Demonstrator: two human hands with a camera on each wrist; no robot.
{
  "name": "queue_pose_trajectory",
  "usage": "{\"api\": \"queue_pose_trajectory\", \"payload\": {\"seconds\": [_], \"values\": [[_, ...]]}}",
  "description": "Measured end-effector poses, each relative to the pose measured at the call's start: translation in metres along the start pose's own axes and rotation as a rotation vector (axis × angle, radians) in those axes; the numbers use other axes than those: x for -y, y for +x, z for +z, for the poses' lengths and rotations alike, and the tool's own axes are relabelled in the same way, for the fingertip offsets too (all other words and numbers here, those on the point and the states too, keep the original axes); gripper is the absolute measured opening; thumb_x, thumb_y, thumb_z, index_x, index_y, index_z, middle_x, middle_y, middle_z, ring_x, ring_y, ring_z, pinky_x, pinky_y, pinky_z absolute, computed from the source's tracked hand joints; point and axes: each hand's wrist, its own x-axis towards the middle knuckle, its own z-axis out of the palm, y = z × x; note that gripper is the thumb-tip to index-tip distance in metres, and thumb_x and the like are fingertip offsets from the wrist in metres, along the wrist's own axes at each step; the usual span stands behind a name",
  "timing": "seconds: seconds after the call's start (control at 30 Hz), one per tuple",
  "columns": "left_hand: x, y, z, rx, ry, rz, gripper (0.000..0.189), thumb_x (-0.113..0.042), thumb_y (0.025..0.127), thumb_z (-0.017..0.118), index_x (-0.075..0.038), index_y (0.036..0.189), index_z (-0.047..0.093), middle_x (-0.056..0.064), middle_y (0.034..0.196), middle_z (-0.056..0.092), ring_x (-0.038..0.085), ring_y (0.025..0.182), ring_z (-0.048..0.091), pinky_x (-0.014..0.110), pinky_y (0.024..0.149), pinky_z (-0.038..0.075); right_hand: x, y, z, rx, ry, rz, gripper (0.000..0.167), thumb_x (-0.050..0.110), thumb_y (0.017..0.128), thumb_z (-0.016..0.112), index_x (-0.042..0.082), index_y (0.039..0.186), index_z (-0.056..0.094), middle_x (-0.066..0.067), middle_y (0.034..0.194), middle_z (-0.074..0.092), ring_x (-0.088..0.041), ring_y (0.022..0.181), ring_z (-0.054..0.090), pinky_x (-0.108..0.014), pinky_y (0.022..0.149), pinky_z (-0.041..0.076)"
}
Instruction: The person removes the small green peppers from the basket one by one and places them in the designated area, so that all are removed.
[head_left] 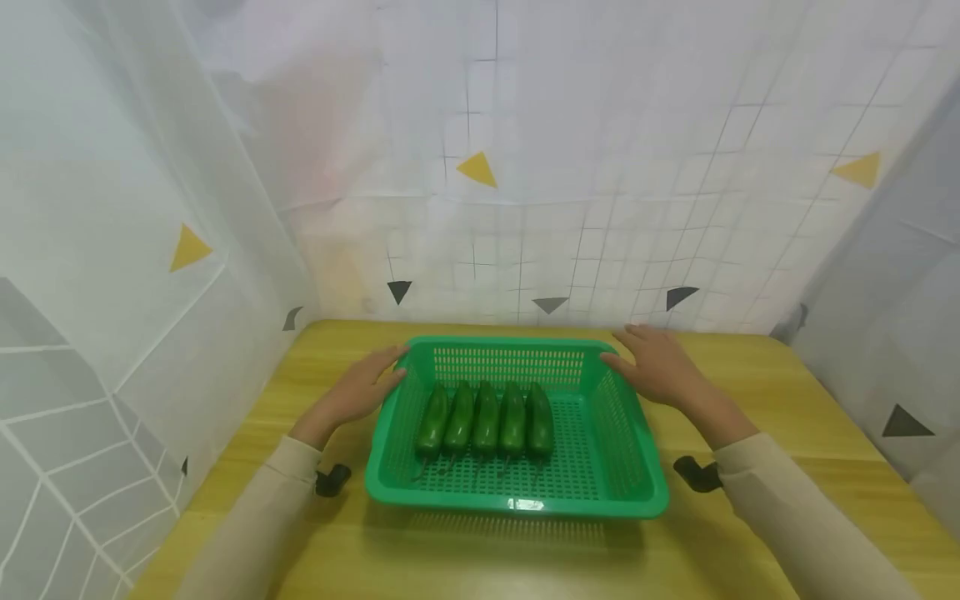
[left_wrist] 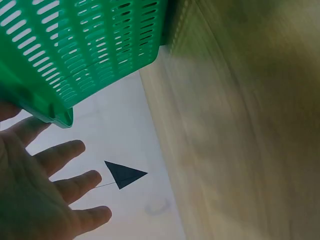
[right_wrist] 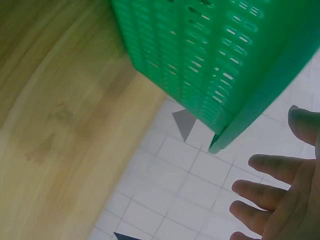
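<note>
A green plastic basket with slotted walls is on the wooden table. Several dark green peppers lie side by side in it, toward the left, stems facing me. At the left rim is my left hand; its spread fingers reach the far corner, and in the left wrist view the index finger meets the rim. My right hand hovers by the far right corner, fingers extended. The right wrist view shows a gap between those fingers and the basket rim. Neither hand grips anything.
The wooden table extends on both sides of the basket. Behind it hangs a pale sheet with grid lines and triangles, and similar sheets stand left and right. A black strap piece sticks out at each wrist.
</note>
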Motion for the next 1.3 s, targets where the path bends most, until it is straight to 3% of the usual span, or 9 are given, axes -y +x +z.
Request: {"api": "queue_pose_trajectory", "payload": {"seconds": [0.33,0.57,0.73,0.97,1.3], "values": [[0.002,-0.002,0.008,0.016,-0.149,-0.092,0.057,-0.041,0.111,0.039,-0.014,0.161,0.03,0.014,0.163,0.031,0.04,0.147,0.031,0.061,0.115,0.026,0.012,0.009,-0.012,0.012,-0.008,-0.008,0.059,0.036,0.107,0.052,-0.01,0.143,0.05,-0.036,0.145,0.044,-0.055,0.136,0.037,-0.068,0.11,0.026],[-0.001,-0.003,0.008,0.023,-0.224,-0.128,0.056,-0.039,0.112,0.038,-0.02,0.162,0.026,0.022,0.158,0.036,0.044,0.141,0.038,0.066,0.109,0.032,0.024,0.018,-0.025,0.03,0.018,-0.016,0.06,0.036,0.107,0.051,-0.01,0.146,0.046,-0.035,0.149,0.041,-0.053,0.14,0.033,-0.066,0.113,0.023],[0.0,-0.002,0.01,0.033,-0.241,-0.127,0.055,-0.04,0.112,0.035,-0.022,0.162,0.024,0.02,0.16,0.032,0.046,0.143,0.034,0.068,0.109,0.031,0.034,0.019,-0.034,0.071,0.072,0.003,0.061,0.037,0.107,0.05,-0.008,0.149,0.043,-0.034,0.153,0.035,-0.052,0.143,0.027,-0.065,0.113,0.024],[0.009,-0.001,0.018,0.004,-0.34,-0.115,0.055,-0.04,0.112,0.033,-0.019,0.162,0.024,0.018,0.165,0.023,0.046,0.147,0.025,0.068,0.113,0.023,0.05,0.026,-0.041,0.101,0.151,0.007,0.062,0.036,0.108,0.05,-0.006,0.152,0.039,-0.032,0.156,0.032,-0.05,0.146,0.023,-0.065,0.115,0.021],[0.013,-0.003,0.027,-0.002,-0.418,-0.138,0.054,-0.038,0.113,0.031,-0.019,0.162,0.022,0.017,0.166,0.017,0.047,0.148,0.02,0.068,0.114,0.019,0.067,0.032,-0.034,0.118,0.179,-0.032,0.061,0.034,0.107,0.053,-0.007,0.15,0.042,-0.031,0.155,0.035,-0.048,0.145,0.027,-0.063,0.115,0.025]]}}
